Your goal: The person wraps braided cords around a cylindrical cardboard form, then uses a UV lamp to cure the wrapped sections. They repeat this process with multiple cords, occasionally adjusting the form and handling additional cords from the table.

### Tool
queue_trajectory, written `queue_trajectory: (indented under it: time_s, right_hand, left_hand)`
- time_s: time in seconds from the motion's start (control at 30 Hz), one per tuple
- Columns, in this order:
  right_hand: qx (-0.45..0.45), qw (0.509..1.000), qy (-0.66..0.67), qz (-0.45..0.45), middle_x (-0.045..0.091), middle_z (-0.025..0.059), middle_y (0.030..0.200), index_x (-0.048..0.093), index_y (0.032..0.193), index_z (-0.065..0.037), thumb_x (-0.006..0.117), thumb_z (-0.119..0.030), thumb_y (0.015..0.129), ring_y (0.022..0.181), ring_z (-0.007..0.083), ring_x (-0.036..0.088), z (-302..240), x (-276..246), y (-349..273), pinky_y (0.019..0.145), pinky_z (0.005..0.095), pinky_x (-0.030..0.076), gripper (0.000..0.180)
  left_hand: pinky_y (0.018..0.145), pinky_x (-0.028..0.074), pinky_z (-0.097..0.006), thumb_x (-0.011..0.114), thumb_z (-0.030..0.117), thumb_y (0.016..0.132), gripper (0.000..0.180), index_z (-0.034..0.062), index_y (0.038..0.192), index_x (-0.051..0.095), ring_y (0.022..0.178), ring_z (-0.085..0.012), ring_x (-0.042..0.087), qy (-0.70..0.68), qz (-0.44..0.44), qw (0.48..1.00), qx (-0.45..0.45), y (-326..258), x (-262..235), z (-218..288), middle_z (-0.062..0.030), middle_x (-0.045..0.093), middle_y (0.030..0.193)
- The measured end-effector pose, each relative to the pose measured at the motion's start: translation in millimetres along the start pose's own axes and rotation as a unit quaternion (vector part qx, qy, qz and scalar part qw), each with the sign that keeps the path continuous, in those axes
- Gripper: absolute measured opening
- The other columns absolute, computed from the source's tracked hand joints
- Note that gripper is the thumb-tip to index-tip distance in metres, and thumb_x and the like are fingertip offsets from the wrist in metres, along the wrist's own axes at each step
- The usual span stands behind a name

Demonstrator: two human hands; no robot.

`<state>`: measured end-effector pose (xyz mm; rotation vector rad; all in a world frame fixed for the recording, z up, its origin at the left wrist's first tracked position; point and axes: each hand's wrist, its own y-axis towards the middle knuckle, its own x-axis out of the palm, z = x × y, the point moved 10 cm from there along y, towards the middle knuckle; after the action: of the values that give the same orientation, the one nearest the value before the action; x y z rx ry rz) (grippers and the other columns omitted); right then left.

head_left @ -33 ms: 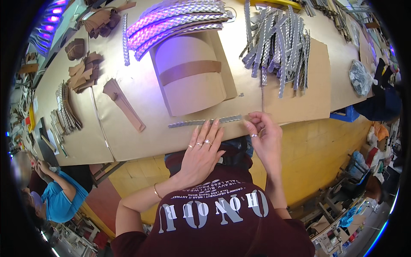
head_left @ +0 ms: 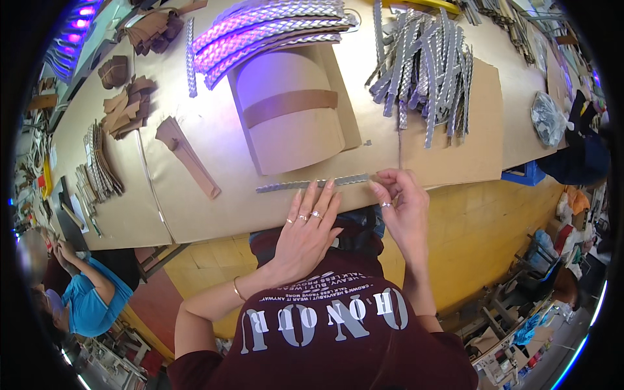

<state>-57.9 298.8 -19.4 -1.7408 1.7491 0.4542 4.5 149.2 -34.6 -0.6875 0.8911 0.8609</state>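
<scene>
A narrow grey braided strip (head_left: 273,188) lies across the near edge of the table. My left hand (head_left: 307,224) rests flat with its fingers stretched out, the fingertips over the middle of that strip. At the strip's right end, my right hand (head_left: 404,201) is closed, thumb and forefinger pinched on the tip. Just beyond the strip stands a curved cardboard form (head_left: 292,140) with a brown band (head_left: 292,107) across it. Several silver braided straps (head_left: 273,36) are draped over its far end.
A heap of grey braided strips (head_left: 426,71) lies on a cardboard sheet (head_left: 481,123) to the right. Brown leather strips (head_left: 188,159) and brown leather pieces (head_left: 129,107) are on the left. A co-worker in a blue shirt (head_left: 97,299) is at the far left.
</scene>
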Motion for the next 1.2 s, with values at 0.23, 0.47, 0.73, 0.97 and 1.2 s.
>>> queue_trajectory:
  time_s: [0.23, 0.47, 0.73, 0.97, 1.2]
  right_hand:
    - [-0.009, 0.997, -0.081, 0.006, 0.061, 0.005, 0.088, 0.065, 0.094, -0.008, 0.07, -0.019, 0.088, 0.062, 0.0198, 0.062, -4.8, 17.0, 11.9, 0.058, 0.0319, 0.048, 0.014]
    - [-0.019, 0.996, -0.087, -0.011, 0.06, 0.0056, 0.086, 0.064, 0.091, -0.005, 0.071, -0.015, 0.085, 0.061, 0.0183, 0.059, -4.8, 19.0, 16.5, 0.057, 0.0311, 0.046, 0.014]
    - [-0.068, 0.988, -0.118, -0.075, 0.059, 0.0086, 0.087, 0.063, 0.09, -0.001, 0.071, -0.005, 0.084, 0.063, 0.0191, 0.053, -17.4, 26.7, 22.2, 0.06, 0.0308, 0.044, 0.011]
    - [-0.098, 0.989, -0.053, -0.096, 0.059, 0.01, 0.092, 0.06, 0.105, -0.001, 0.072, -0.008, 0.083, 0.065, 0.0201, 0.051, -28.5, 28.6, 16.9, 0.064, 0.0318, 0.046, 0.026]
    - [-0.063, 0.995, -0.042, -0.065, 0.062, 0.0105, 0.089, 0.062, 0.106, -0.002, 0.071, -0.013, 0.086, 0.064, 0.0198, 0.059, -24.9, -7.8, 18.1, 0.058, 0.031, 0.048, 0.025]
  left_hand:
    - [0.114, 0.02, -0.055, 0.066, 0.03, 0.087, 0.062, 0.0037, 0.139, 0.045, 0.141, -0.0432, 0.023, -0.032, 0.011, 0.999, -0.007, 5.5, 4.5, -8.6, -0.0148, 0.029, 0.154]
    - [0.114, 0.021, -0.054, 0.067, 0.03, 0.086, 0.063, 0.0048, 0.139, 0.045, 0.141, -0.0424, 0.023, -0.043, 0.011, 0.999, 0.002, 5.4, 3.7, -9.5, -0.0146, 0.03, 0.154]
    - [0.091, 0.039, -0.039, 0.071, 0.02, 0.081, 0.051, 0.0058, 0.128, 0.057, 0.115, -0.0269, 0.051, -0.008, 0.174, 0.983, -0.057, -2.4, -27.0, -26.7, -0.0104, 0.052, 0.135]
    - [0.08, 0.043, -0.037, 0.07, 0.013, 0.08, 0.024, 0.0077, 0.104, 0.067, 0.087, -0.0232, 0.058, -0.082, 0.181, 0.976, -0.088, 2.3, -33.7, -47.1, -0.0049, 0.062, 0.096]
    - [0.064, 0.047, -0.023, 0.07, -0.004, 0.083, 0.014, -0.0005, 0.095, 0.063, 0.076, -0.0081, 0.06, -0.413, 0.172, 0.836, -0.317, -70.4, -37.0, -107.3, -0.0033, 0.064, 0.086]
